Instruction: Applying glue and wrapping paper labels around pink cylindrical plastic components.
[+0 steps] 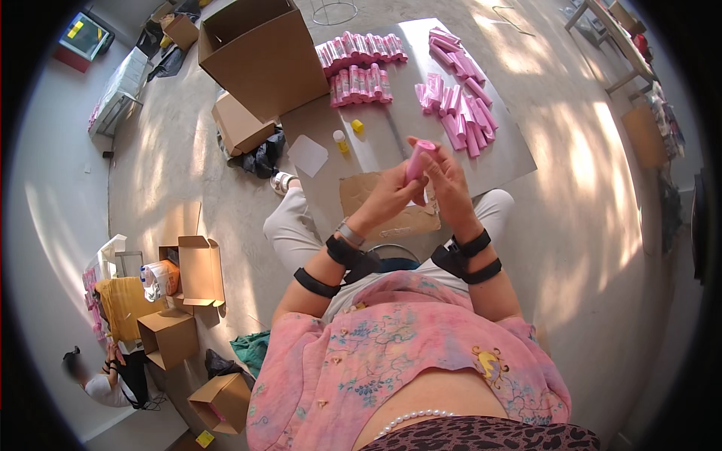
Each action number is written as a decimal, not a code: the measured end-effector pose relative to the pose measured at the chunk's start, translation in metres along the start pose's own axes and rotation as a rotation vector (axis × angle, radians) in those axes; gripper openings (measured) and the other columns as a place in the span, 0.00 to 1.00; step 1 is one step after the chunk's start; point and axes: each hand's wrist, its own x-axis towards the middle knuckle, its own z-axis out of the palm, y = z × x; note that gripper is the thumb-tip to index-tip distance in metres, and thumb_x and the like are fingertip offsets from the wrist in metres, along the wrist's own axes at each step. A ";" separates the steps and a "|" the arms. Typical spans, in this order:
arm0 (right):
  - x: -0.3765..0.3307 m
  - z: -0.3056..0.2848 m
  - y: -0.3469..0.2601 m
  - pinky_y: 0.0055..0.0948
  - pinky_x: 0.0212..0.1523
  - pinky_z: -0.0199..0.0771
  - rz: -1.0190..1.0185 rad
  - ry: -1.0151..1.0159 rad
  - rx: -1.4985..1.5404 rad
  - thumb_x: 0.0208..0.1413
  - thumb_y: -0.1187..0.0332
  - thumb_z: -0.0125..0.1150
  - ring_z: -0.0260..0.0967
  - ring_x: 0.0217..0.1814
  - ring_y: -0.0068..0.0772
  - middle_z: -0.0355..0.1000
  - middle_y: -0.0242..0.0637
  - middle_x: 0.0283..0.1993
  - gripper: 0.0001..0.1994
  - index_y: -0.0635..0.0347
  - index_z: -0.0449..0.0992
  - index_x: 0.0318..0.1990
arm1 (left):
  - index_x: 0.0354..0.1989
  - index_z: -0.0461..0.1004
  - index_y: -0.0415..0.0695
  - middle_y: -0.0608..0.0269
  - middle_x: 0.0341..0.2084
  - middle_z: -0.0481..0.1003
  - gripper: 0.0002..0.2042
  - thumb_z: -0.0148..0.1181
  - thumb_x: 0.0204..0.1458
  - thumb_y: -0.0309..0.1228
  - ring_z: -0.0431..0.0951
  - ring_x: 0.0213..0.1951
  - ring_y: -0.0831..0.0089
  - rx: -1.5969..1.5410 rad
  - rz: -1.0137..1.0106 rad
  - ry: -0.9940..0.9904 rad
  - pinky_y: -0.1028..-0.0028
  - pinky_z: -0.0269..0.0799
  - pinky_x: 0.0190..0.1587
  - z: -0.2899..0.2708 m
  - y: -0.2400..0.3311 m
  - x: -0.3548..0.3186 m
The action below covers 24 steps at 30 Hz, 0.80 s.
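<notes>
Between the knees, above a torn cardboard scrap (387, 207), both hands are meeting on one pink tube (418, 161); the left hand (389, 197) is wrapping its fingers round the lower part, and the right hand (445, 184) is closing on it from the other side, fingertips reaching up near the top end (whether they are twisting or only steadying, I cannot tell). That tube is standing nearly upright, clear of the floor, held in both hands.

Beyond the hands a grey sheet (511, 154) is carrying more tubes; two neat rows (359, 66) are lying at its far edge, and a loose heap (460, 105) is spreading along the right. A small yellow bottle (341, 140) and a yellow cap (357, 126) are sitting just beside a white square (308, 155); a big open box (259, 52) is standing at the left.

As for risk, my guess is that the grip is sitting low while the top is being worked; a slip there could tip the tube out of the hands onto the scrap, or knock it forward into the loose heap and scatter it; the little bottle is standing near enough for a dropped tube to topple it.
</notes>
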 end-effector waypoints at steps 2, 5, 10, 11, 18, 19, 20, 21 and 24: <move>0.016 0.013 -0.001 0.20 0.45 0.74 -0.323 0.324 0.002 0.66 0.60 0.68 0.75 0.42 0.21 0.76 0.36 0.48 0.26 0.65 0.64 0.63 | 0.49 0.72 0.37 0.57 0.31 0.79 0.14 0.60 0.65 0.36 0.83 0.31 0.67 0.369 -0.003 0.141 0.66 0.79 0.34 0.014 0.002 0.007; 0.032 0.021 -0.002 0.19 0.45 0.73 -0.385 0.544 0.004 0.62 0.62 0.73 0.74 0.41 0.21 0.74 0.33 0.41 0.27 0.65 0.63 0.58 | 0.47 0.70 0.37 0.43 0.32 0.80 0.12 0.59 0.62 0.33 0.83 0.31 0.48 0.969 0.136 0.372 0.57 0.78 0.31 0.034 0.002 0.014; 0.049 0.000 0.020 0.22 0.29 0.70 -0.435 0.694 0.055 0.62 0.62 0.72 0.67 0.26 0.18 0.69 0.30 0.31 0.25 0.62 0.64 0.57 | 0.50 0.69 0.36 0.43 0.31 0.80 0.16 0.62 0.59 0.33 0.82 0.31 0.46 1.035 0.237 0.423 0.55 0.78 0.31 0.041 -0.023 0.025; 0.049 -0.004 0.023 0.22 0.25 0.68 -0.419 0.645 0.119 0.62 0.62 0.72 0.64 0.23 0.17 0.67 0.29 0.29 0.24 0.62 0.65 0.56 | 0.50 0.70 0.35 0.43 0.30 0.80 0.17 0.62 0.59 0.32 0.82 0.30 0.46 0.953 0.278 0.381 0.55 0.78 0.31 0.040 -0.026 0.026; 0.054 -0.010 0.029 0.23 0.20 0.62 -0.363 0.628 0.325 0.62 0.64 0.72 0.56 0.18 0.16 0.64 0.27 0.25 0.21 0.61 0.67 0.53 | 0.45 0.75 0.38 0.48 0.25 0.80 0.12 0.64 0.57 0.30 0.83 0.26 0.51 0.217 -0.233 -0.143 0.57 0.77 0.29 0.010 -0.027 0.033; 0.058 -0.010 0.029 0.23 0.20 0.62 -0.359 0.642 0.324 0.62 0.64 0.72 0.56 0.18 0.16 0.64 0.27 0.25 0.21 0.61 0.67 0.53 | 0.43 0.75 0.39 0.50 0.23 0.80 0.10 0.64 0.56 0.30 0.82 0.24 0.53 0.650 0.022 0.133 0.59 0.77 0.28 0.022 -0.030 0.036; 0.062 -0.011 0.028 0.23 0.20 0.62 -0.356 0.727 0.372 0.62 0.64 0.72 0.56 0.17 0.16 0.65 0.27 0.26 0.21 0.61 0.67 0.53 | 0.42 0.75 0.40 0.51 0.22 0.79 0.09 0.64 0.55 0.29 0.82 0.23 0.56 1.070 0.293 0.415 0.62 0.76 0.27 0.030 -0.032 0.037; 0.065 -0.008 0.026 0.23 0.19 0.62 -0.353 0.807 0.422 0.61 0.65 0.73 0.56 0.17 0.17 0.66 0.27 0.27 0.21 0.61 0.67 0.53 | 0.42 0.75 0.40 0.51 0.22 0.79 0.09 0.64 0.55 0.29 0.82 0.23 0.56 1.066 0.289 0.407 0.62 0.76 0.27 0.031 -0.033 0.037; 0.058 -0.011 0.017 0.22 0.19 0.60 -0.365 0.622 0.416 0.61 0.67 0.72 0.56 0.17 0.16 0.67 0.27 0.28 0.20 0.60 0.68 0.54 | 0.41 0.75 0.42 0.47 0.24 0.79 0.09 0.64 0.55 0.30 0.82 0.25 0.51 0.895 0.265 0.436 0.60 0.76 0.29 0.022 -0.031 0.038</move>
